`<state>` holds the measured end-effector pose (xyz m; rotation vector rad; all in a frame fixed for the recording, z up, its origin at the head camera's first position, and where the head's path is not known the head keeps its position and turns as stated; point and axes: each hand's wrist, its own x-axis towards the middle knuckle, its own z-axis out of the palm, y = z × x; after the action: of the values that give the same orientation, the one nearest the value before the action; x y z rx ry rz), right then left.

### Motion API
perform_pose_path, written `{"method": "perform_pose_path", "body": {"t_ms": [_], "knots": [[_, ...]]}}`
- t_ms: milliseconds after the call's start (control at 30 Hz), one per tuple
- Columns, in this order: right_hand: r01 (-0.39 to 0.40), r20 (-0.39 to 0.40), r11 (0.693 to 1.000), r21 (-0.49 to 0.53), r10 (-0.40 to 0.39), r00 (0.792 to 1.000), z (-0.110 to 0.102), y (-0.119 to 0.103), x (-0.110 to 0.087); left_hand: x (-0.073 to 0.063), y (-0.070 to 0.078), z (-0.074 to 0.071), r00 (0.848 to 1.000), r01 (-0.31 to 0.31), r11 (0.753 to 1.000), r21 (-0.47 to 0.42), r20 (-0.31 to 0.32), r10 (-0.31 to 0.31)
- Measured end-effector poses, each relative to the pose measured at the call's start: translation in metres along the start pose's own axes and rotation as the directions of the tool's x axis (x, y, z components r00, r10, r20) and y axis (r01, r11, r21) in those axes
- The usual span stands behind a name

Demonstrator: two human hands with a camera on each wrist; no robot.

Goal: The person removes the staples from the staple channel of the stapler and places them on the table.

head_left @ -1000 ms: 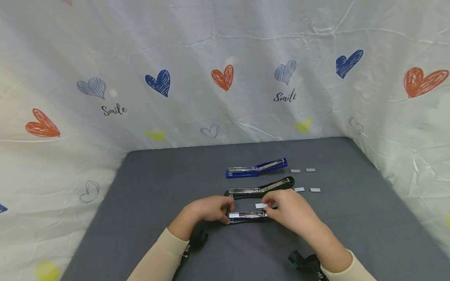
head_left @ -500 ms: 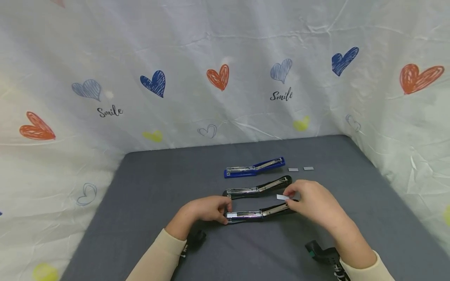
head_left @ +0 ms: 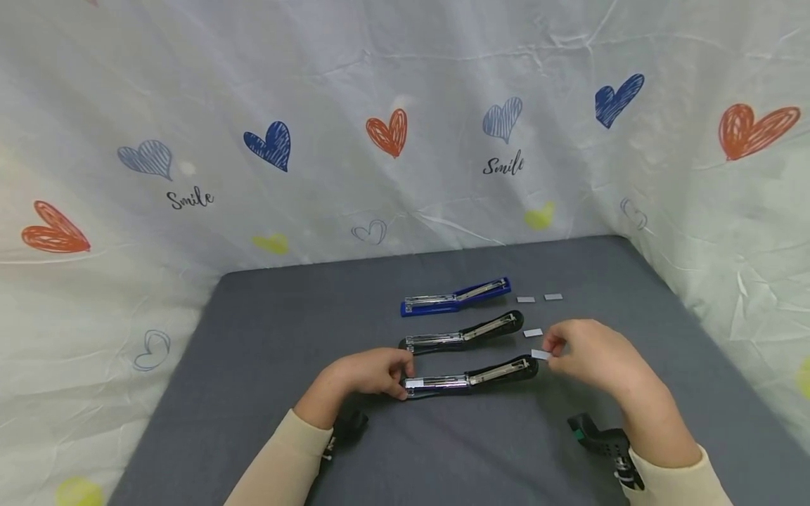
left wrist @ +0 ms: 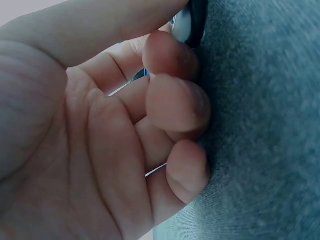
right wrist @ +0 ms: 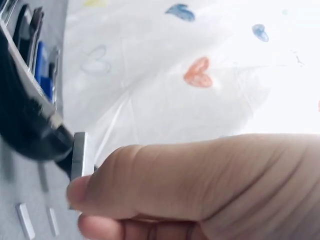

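My left hand [head_left: 367, 372] grips the left end of the nearest black stapler [head_left: 468, 381], which lies opened out with its metal channel facing up. A short silver piece, apparently staples, [head_left: 414, 384] sits at that end of the channel. In the left wrist view, the fingers [left wrist: 180, 105] are bent beside the dark stapler end [left wrist: 192, 22]. Between thumb and fingertips my right hand [head_left: 598, 355] pinches a small strip of staples [head_left: 541, 355], just off the stapler's right tip. The right wrist view shows this strip [right wrist: 81, 155] upright beside the blurred black stapler.
Behind lie another opened black stapler [head_left: 465, 337] and an opened blue stapler [head_left: 455, 300]. Loose staple strips lie to their right, one strip [head_left: 533, 332] by the black stapler and two by the blue one. The grey table [head_left: 304, 302] meets a white heart-printed sheet [head_left: 329, 91].
My right hand has moved right with the staple strip, from over the near stapler's hinge to past its right tip. That stapler's right arm is uncovered. My left hand stays at its end.
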<state>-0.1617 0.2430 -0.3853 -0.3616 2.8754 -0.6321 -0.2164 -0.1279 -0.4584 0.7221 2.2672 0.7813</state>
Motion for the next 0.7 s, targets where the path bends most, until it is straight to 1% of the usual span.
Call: {"method": "perform_pose_path", "body": {"t_ms": [167,300,467,700], "knots": [[-0.032,0.064,0.999,-0.005,0.032,0.997,0.001,0.013,0.006,0.001,-0.001,0.000,1.000,-0.006,1.000,-0.009,-0.001,0.006],[-0.048,0.093,0.999,0.009,0.047,0.995,0.009,0.022,0.012,0.000,-0.002,-0.001,1.000,-0.005,1.000,-0.013,0.001,0.005],[-0.068,0.118,0.998,-0.016,0.069,0.991,0.022,0.028,0.020,0.001,-0.002,-0.001,1.000,-0.002,1.000,-0.015,-0.003,0.002],[-0.074,0.118,0.993,-0.088,0.084,0.989,0.040,0.030,0.028,0.002,-0.001,0.000,1.000,0.005,1.000,-0.020,-0.004,-0.005]]}}
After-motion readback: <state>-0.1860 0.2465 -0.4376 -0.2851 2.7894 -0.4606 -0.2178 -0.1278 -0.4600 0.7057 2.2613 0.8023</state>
